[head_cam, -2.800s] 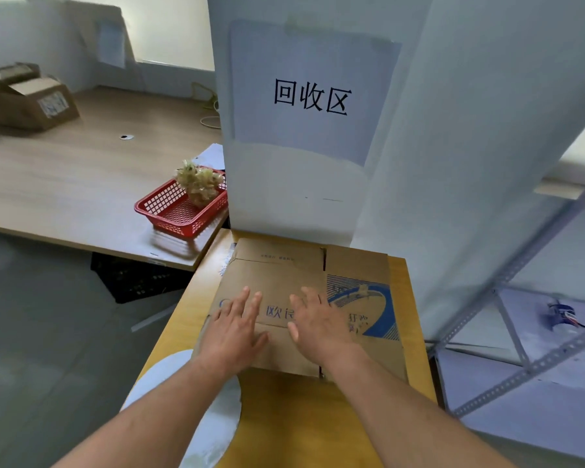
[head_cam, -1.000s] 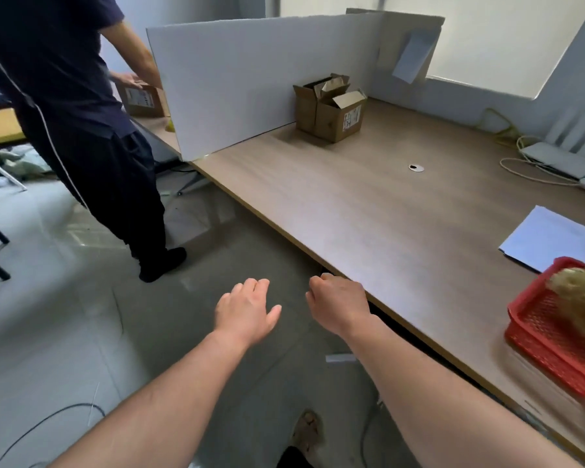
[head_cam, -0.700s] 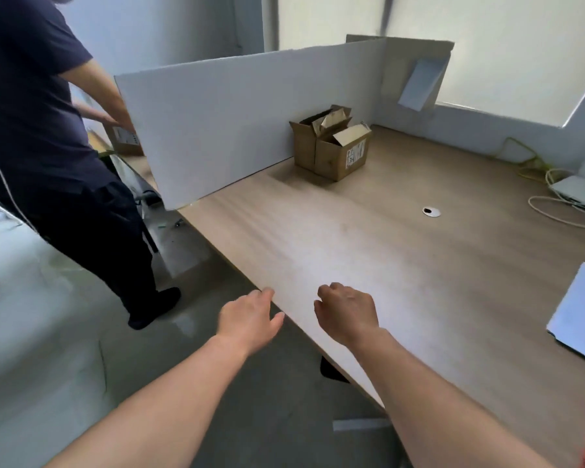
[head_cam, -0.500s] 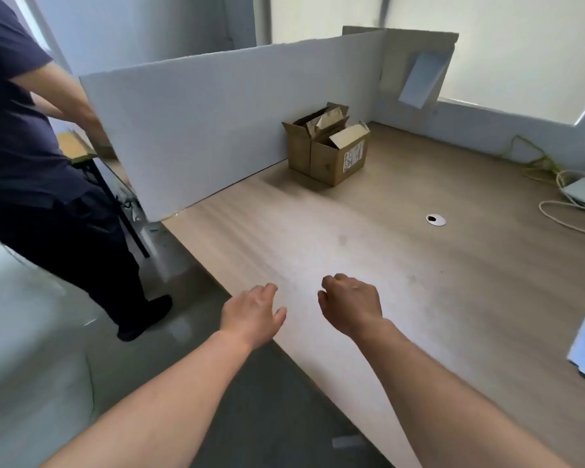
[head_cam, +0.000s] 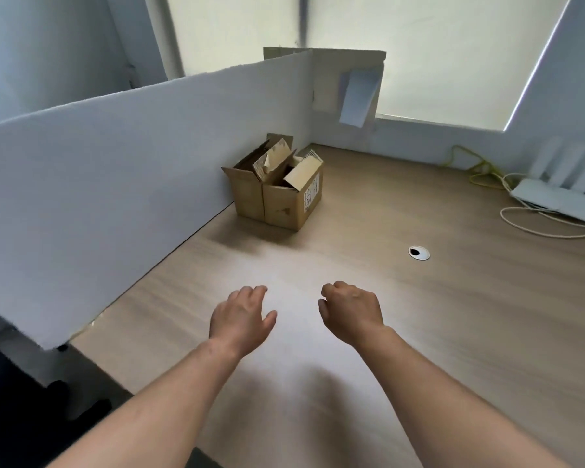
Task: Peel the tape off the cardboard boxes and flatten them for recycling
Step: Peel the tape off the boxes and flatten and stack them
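Both hands empty over the table [head_cam: 453,349], boxes far off by the partition.

I see the cardboard boxes [head_cam: 277,194], two of them pressed side by side with flaps open, just beside the far end of the white partition [head_cam: 115,184]. My left hand [head_cam: 240,319] hovers out from the partition's near half, fingers relaxed; my right hand [head_cam: 350,312] hangs farther from it, fingers loosely curled, holding nothing. Both are well apart from the boxes.

Matt wood-grain desk [head_cam: 385,298], cardboard boxes [head_cam: 277,194]
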`<state>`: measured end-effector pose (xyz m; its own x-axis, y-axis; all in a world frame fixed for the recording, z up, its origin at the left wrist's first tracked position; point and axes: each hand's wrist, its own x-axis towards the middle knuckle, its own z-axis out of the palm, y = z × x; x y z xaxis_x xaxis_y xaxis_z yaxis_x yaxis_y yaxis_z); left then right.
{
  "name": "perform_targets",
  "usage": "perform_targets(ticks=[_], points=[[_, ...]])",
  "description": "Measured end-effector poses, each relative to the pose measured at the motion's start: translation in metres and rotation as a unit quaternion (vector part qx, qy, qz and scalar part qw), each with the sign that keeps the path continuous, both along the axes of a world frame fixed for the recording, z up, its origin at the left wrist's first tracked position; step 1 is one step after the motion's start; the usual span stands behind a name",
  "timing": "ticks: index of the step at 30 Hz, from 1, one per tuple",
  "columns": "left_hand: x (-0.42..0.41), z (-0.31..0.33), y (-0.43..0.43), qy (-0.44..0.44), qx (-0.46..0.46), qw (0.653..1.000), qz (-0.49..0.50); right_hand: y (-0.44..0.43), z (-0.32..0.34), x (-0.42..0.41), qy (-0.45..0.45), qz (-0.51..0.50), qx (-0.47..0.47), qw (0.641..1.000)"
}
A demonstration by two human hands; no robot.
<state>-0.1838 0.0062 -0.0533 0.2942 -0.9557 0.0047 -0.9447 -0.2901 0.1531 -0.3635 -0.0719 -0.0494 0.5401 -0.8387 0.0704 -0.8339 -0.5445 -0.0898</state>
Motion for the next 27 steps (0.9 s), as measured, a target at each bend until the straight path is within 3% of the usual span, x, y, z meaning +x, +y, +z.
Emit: perform_targets(ticks=[9,17,23,27], points=[[0.118,0.013,-0.15,0.008,-0.009,0.995,-0.099,-0.105,0.005,0.104,0.001,-0.098,0.014,0.995],[0.149,0.014,-0.271,0.018,-0.029,0.974,-0.226,-0.161,-0.012,0.141,0.036,-0.145,0.029,0.988],[0.151,0.008,-0.337,-0.05,-0.032,0.963,-0.262,-0.188,-0.025,0.145,0.042,-0.17,0.051,0.983],[0.15,-0.001,-0.358,-0.127,-0.017,0.964,-0.233,-0.195,-0.028,0.146,0.04,-0.183,0.063,0.98]])
